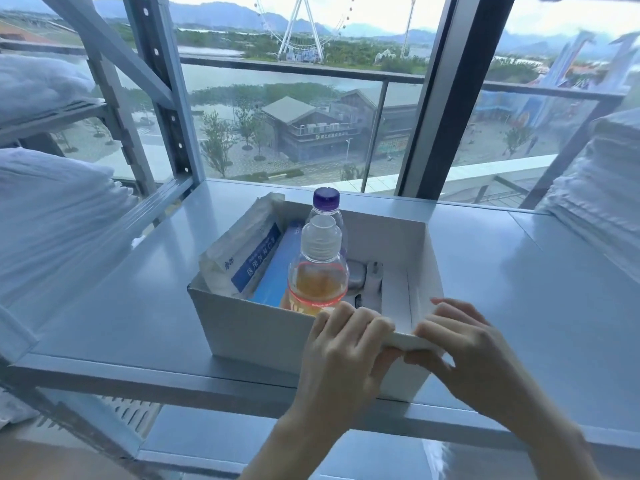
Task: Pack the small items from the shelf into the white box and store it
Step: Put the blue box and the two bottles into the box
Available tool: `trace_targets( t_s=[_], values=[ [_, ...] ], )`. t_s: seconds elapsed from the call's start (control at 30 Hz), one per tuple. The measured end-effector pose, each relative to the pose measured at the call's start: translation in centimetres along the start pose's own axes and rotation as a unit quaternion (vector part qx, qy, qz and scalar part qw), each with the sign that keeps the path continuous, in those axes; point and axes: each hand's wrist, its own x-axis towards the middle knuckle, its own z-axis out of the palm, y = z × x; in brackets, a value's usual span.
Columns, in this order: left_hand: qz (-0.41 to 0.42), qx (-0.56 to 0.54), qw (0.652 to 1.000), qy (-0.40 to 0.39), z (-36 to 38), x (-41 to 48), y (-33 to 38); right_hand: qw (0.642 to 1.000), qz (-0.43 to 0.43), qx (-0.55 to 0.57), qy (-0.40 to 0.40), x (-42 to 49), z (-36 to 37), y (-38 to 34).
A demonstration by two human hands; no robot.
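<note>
both hands on the near rim of the box (249,327), side by side, nearly touching

left hand (343,348): forearm comes up from bottom centre, fingers curled over the rim into the box, thumb on the outer wall below. It grips the rim

right hand (467,344): forearm comes in from lower right, fingers hooked over the rim at the near-right corner, thumb underneath on the outside. It grips the same edge

box: white, open top, upright on the grey shelf (138,306), turned a bit off square. Its near-right corner is close to the shelf's front edge. Both grips sit on the right half of the near rim; the left half is free

contents:
- orange bottle (318,271), clear cap, upright, against the near wall just left of the left hand's fingers
- purple-cap bottle (326,202) upright right behind it
- packet (239,251), white and blue, leaning on the left wall, top sticking above the rim
- blue carton (277,268) between packet and bottles
- small grey items (358,275) on the floor of the box, right of the bottles; can't tell what they are

around: folded white linen (45,209) on the rack to the left, more at far right, window (294,116) behind the shelf
</note>
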Motion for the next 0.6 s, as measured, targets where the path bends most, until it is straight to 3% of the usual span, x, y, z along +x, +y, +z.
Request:
trace_targets(
  t_s=[0.17,0.27,0.4,0.6],
  values=[
    [0.045,0.038,0.998,-0.007,-3.2,-2.1,-3.9,0.999,0.036,-0.018,0.016,-0.4,-0.8,0.6],
    [0.003,0.093,0.996,-0.009,-4.7,-2.7,-5.7,0.994,0.077,-0.059,0.044,-0.6,0.1,-2.7],
    [-0.019,0.187,0.979,-0.081,-4.8,-1.9,-6.5,0.985,0.128,-0.109,0.038,0.5,2.0,-5.5],
    [-0.026,0.175,0.983,-0.045,-4.3,-1.7,-5.8,0.974,0.183,-0.06,0.121,1.1,3.5,-6.1]
  ],
)
